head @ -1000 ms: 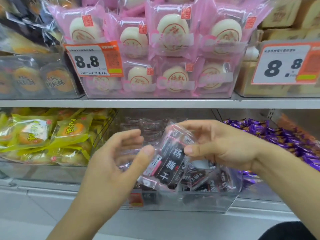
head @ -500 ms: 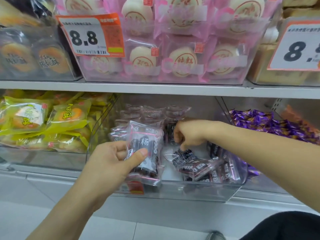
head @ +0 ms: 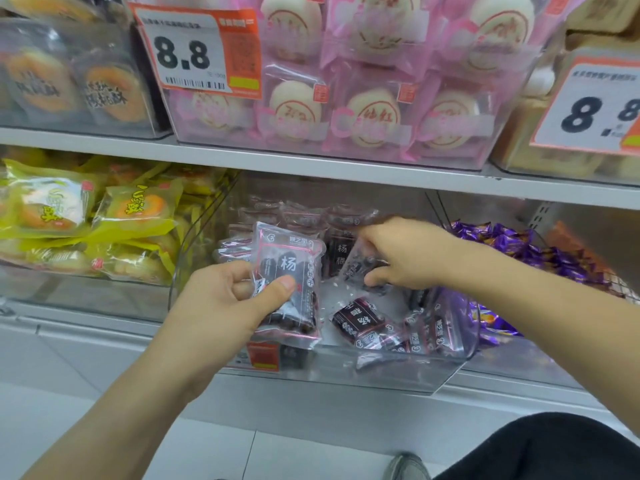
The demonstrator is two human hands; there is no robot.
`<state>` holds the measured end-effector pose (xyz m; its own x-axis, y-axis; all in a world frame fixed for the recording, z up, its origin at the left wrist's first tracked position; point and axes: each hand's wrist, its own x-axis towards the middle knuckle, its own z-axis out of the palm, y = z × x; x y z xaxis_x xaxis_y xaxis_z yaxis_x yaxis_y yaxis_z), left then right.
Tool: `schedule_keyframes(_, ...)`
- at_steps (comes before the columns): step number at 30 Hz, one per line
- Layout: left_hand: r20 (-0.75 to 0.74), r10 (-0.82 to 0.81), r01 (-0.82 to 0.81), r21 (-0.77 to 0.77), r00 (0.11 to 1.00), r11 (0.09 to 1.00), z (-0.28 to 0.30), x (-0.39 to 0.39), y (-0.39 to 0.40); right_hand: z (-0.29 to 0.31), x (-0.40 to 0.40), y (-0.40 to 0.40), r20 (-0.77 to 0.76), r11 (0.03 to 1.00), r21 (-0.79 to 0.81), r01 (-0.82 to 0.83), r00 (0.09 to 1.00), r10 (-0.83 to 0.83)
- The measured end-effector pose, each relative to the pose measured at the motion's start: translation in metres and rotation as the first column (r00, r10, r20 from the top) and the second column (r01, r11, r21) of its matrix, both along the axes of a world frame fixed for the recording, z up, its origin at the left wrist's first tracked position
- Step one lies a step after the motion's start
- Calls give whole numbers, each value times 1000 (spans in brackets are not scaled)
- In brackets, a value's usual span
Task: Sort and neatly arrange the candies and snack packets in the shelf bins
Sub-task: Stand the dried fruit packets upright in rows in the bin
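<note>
While hands grip packets, clear bin (head: 346, 372) sits on grey shelf (head: 311, 400).

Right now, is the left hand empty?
No, the left hand grips a clear packet with a dark label in front of the clear bin, thumb pressed on its front.

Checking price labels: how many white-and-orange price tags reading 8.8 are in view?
2: one price tag on the pink-packet bin upper left, another at the right edge, partly cut off.
</note>
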<state>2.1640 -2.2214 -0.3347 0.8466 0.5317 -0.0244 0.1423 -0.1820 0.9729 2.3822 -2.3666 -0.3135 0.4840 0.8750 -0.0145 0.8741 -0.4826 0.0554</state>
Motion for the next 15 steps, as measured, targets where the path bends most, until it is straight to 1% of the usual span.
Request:
schedule_keyframes(1,14,9,-9,-2,1000,1000,2,0,-3,4,-8,-9,-30,997,82,2,1000,1)
schedule_keyframes(3,43,18,-17,-15,999,1000,4,1,-8,10,-25,-24,-157,957,287,52,988,-7)
schedule_keyframes(5,70,35,-33,-28,997,999,6,2,-14,14,-42,-34,-314,862,473,180,949,-25)
schedule_keyframes(7,86,58,-58,-3,995,998,5,5,-18,15,-57,-40,-519,734,585,345,855,13)
schedule_keyframes(9,95,75,-79,35,993,996,4,7,-24,13,-71,-42,-659,631,616,471,747,84)
schedule_keyframes(10,98,77,-82,50,992,995,5,8,-28,11,-78,-40,-677,596,626,503,730,95)
schedule_keyframes(11,105,66,-72,51,992,996,6,9,-33,9,-85,-38,-654,577,643,503,753,71)
schedule_keyframes(13,132,35,-41,39,991,998,10,11,-45,3,-96,-33,-544,597,672,438,839,-4)
schedule_keyframes(14,142,11,-16,38,990,999,10,12,-50,1,-102,-32,-528,615,671,414,849,4)
schedule_keyframes(15,147,-20,16,32,989,999,10,13,-55,-1,-105,-30,-548,627,661,412,836,29)
